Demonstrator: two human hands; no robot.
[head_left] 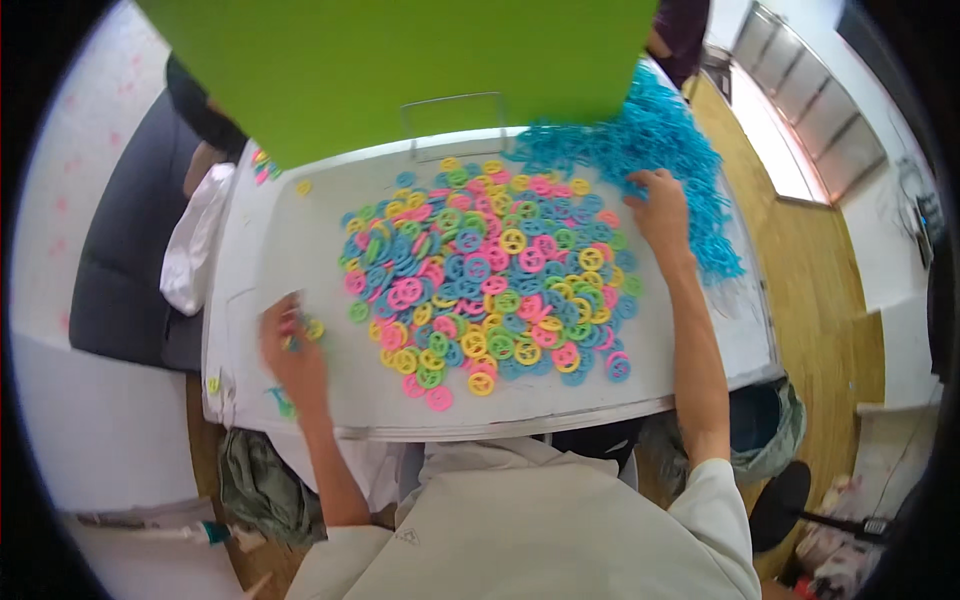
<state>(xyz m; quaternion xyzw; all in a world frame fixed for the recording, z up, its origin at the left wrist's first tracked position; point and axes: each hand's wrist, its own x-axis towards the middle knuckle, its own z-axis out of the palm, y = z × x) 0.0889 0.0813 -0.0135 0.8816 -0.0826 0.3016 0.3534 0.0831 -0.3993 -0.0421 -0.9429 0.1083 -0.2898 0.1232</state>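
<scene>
A wide heap of small plastic wheels (477,265) in pink, yellow, green and blue covers the middle of the white table. Left of it, my left hand (290,345) is closed around a few of these coloured wheels, partly smeared by motion. To the right, my right hand (662,208) hovers at the heap's far right edge, beside a tangled pile of bright blue plastic strands (670,130). Its thumb and forefinger are curled but apart, and nothing shows between them.
A bright green panel (390,70) stands across the table's far side, with a wire frame (455,125) at its foot. White cloth (195,245) hangs at the left edge by a dark seat (130,240). Parts of other people show behind the panel. Bags (765,430) sit below the table.
</scene>
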